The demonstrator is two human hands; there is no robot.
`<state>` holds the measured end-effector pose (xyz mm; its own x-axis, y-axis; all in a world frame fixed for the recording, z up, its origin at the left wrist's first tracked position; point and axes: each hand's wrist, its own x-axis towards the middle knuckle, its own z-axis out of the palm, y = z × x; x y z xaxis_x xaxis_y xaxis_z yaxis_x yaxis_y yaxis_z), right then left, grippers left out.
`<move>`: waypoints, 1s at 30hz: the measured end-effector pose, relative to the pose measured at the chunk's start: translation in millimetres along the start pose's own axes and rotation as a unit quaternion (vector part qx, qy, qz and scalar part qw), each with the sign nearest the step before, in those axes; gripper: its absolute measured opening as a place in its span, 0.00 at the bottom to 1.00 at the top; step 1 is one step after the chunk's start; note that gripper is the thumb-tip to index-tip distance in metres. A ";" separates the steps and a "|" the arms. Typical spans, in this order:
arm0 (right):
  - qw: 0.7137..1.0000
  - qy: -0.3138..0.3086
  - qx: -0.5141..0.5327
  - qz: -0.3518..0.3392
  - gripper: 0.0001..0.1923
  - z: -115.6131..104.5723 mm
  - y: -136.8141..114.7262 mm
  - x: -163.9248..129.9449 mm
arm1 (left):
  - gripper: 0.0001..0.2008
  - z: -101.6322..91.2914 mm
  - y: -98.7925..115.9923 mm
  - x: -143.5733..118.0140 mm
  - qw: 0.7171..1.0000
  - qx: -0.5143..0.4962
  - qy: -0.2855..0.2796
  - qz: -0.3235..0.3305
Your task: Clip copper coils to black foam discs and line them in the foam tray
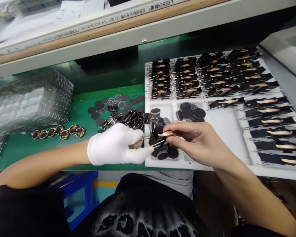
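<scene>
My left hand (118, 144), in a white glove, pinches the wire handles of a black binder clip (153, 139). Between the thumb and fingers of my bare right hand (199, 141) is a small gold-rimmed round piece (166, 134), seen edge-on at the clip's jaws. Whether the jaws grip it I cannot tell. Under and around the clip lie black discs (162, 154) in a compartment of the white foam tray (227, 128). A heap of loose binder clips (135, 119) lies just beyond my left hand.
Rows of clips clamped on gold-rimmed pieces (187, 77) fill the tray's back and right. More discs (187, 113) sit in another compartment. Several round tortoiseshell-patterned pieces (64, 134) and stacked clear plastic trays (34, 102) are at left. A shelf edge (113, 38) crosses above the green table.
</scene>
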<state>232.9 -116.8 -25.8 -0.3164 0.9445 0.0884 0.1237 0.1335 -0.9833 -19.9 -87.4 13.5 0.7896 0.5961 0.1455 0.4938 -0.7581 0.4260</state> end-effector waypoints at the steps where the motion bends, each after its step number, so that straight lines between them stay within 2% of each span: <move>1: 1.000 -0.009 0.011 0.012 0.04 -0.3 -0.9 0.5 | 0.21 -1.9 0.7 -1.3 1.000 -0.008 -0.009 -0.012; 6: 0.998 -0.027 0.038 0.049 0.07 -2.0 0.1 2.3 | 0.20 -7.5 6.7 -6.4 0.998 -0.021 -0.036 -0.054; 11: 0.999 -0.008 -0.008 0.031 0.09 0.7 5.6 -0.5 | 0.21 -6.3 9.3 -4.8 0.998 -0.001 -0.017 -0.062; 21: 0.999 0.008 -0.029 0.025 0.09 0.9 6.4 -5.3 | 0.21 -2.7 7.0 -6.5 0.998 0.049 -0.002 -0.048; 30: 1.000 -0.006 -0.016 0.008 0.09 5.8 6.7 -2.2 | 0.21 4.3 7.5 -9.4 0.998 0.033 -0.018 -0.055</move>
<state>229.0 -119.7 -33.5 -0.3260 0.9427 0.0707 0.1595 0.1286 -0.9788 -22.1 -99.8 11.4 0.7421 0.6668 0.0682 0.5995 -0.7057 0.3776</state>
